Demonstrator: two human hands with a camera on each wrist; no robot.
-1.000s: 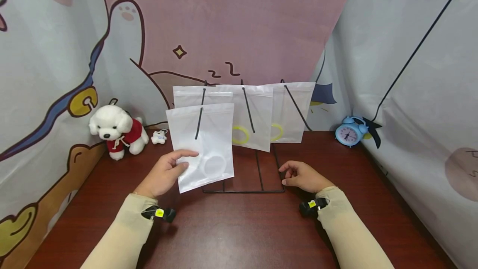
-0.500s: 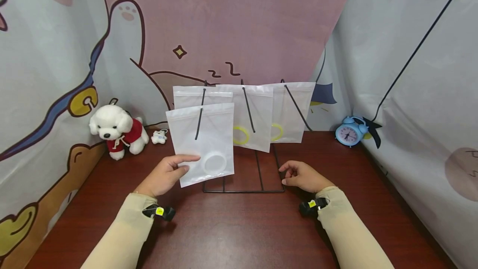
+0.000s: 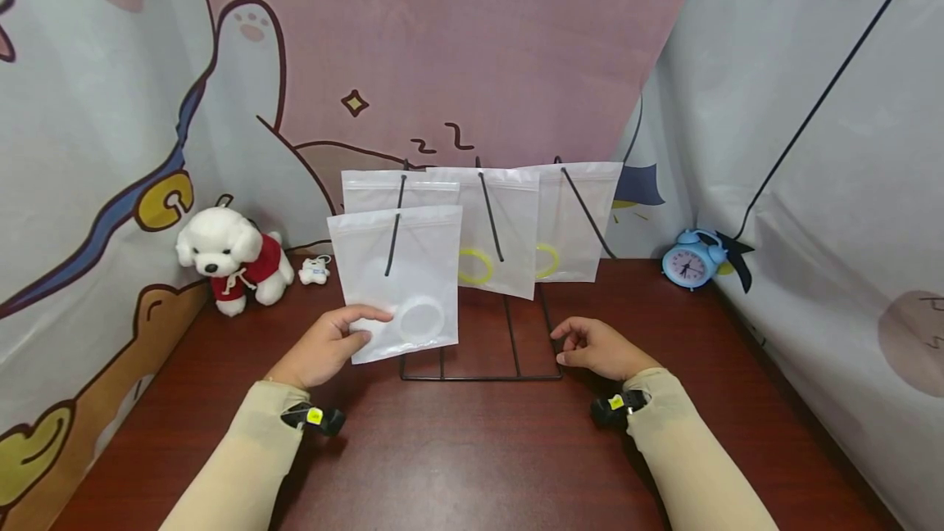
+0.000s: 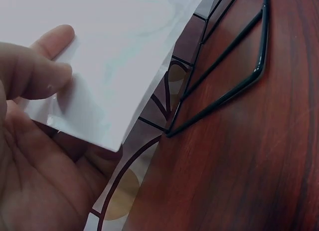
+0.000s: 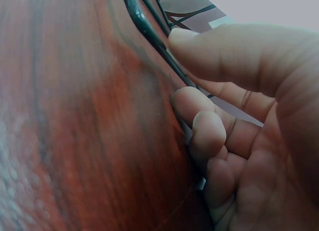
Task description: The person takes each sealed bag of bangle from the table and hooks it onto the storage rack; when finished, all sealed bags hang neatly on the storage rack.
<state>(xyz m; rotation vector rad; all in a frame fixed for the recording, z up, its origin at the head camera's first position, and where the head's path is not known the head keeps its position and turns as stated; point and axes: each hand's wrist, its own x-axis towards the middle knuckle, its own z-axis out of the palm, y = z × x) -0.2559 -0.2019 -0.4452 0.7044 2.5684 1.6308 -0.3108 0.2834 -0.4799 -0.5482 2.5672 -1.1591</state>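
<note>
A black wire display rack [image 3: 483, 378] stands on the table, with white zip bags hanging from its prongs. The front left zip bag [image 3: 383, 289] shows a faint round outline near its bottom. My left hand [image 3: 328, 342] grips this bag's lower left edge; the thumb [image 4: 45, 74] lies on its front and other fingers pass behind. At the rack base's right side, my right hand [image 3: 601, 347] pinches the black rod, thumb [image 5: 214, 49] on one side and curled fingers on the other. Behind hang a back left bag [image 3: 369, 179], a middle bag [image 3: 509, 228] and a right bag [image 3: 578, 220].
Yellow rings [image 3: 475, 267] show through the middle and right bags. A white plush dog [image 3: 221, 248] in red and a small white bear charm [image 3: 315, 270] are at the back left. A blue alarm clock [image 3: 693, 260] stands back right. Printed cloth surrounds the table [image 3: 472, 457].
The front left bag's lower edge has risen and swung back a little, its bottom corner shifting with my left fingers. My right hand stays still on the rack.
</note>
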